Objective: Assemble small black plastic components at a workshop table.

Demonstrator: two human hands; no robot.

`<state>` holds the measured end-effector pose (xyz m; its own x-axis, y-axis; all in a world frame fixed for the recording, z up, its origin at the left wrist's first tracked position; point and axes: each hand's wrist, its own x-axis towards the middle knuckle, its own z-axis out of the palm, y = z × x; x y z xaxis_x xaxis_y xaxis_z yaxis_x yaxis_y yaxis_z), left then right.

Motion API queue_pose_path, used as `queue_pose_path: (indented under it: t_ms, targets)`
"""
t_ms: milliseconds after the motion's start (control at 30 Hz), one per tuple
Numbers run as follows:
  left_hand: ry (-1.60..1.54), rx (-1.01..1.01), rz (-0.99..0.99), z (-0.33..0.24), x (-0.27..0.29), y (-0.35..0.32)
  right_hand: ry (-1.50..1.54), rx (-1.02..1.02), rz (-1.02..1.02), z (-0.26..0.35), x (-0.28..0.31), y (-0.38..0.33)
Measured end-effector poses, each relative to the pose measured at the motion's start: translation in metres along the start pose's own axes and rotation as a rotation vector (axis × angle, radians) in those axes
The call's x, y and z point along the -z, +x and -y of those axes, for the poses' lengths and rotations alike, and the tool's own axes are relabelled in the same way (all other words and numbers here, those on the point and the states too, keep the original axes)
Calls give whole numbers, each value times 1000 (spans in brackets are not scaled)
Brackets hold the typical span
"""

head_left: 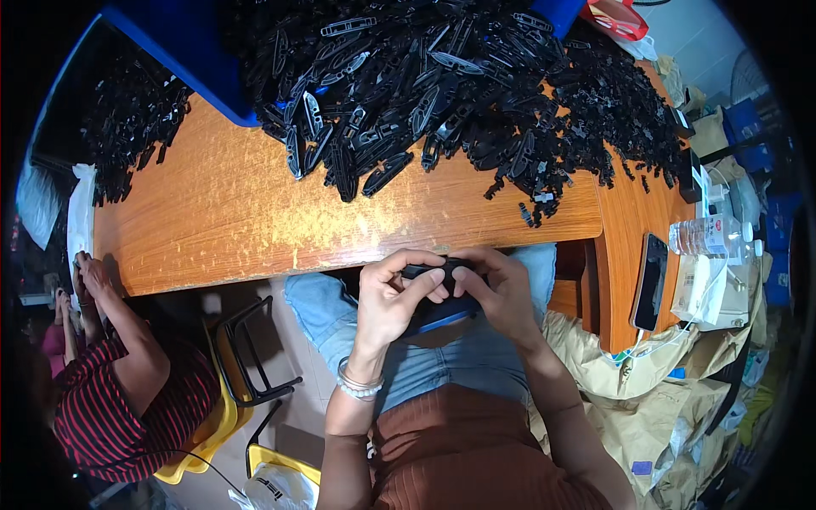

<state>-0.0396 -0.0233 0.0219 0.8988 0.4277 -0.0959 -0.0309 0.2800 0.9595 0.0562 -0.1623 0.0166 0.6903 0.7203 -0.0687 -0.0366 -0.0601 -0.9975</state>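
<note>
Just below the wooden table's (229,221) front edge, over my lap, both hands close together on one small black plastic part (435,272). My left hand (393,297) grips its left end with thumb and fingers curled. My right hand (501,293) covers its right end. A blue-edged piece (442,316) shows just beneath the hands. A large heap of similar black plastic parts (442,93) lies across the far side of the table, beyond my reach line.
A blue bin (183,51) stands at the table's back left beside another dark pile (127,119). A phone (650,280), water bottle (710,238) and white box (701,293) lie at right. Another person in a striped shirt (110,399) sits at left on a yellow chair. Brown paper bags (646,399) fill the lower right.
</note>
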Motion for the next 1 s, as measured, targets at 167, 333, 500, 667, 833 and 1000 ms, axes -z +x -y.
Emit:
queue_pose_path:
  t_ms: [167,333,500,667,833,1000]
  targets:
    - [527,-184,8,4,21,21,-49,-39,219,-5,15,6]
    - [1363,-618,-476,-6,22,74,-466,368,-79,-10,25,45]
    - [1426,-635,-347,8,19,70,-1190,534,-265,-2,51,77]
    - [1193,-569,-338,8,16,53,-1072,667,-259,-6,50,76]
    - [1023,-647,-273,5,25,61,-644,510,-324,-11,27,61]
    - [512,-133,-83,2,10,30,-395,519,-181,22,9,38]
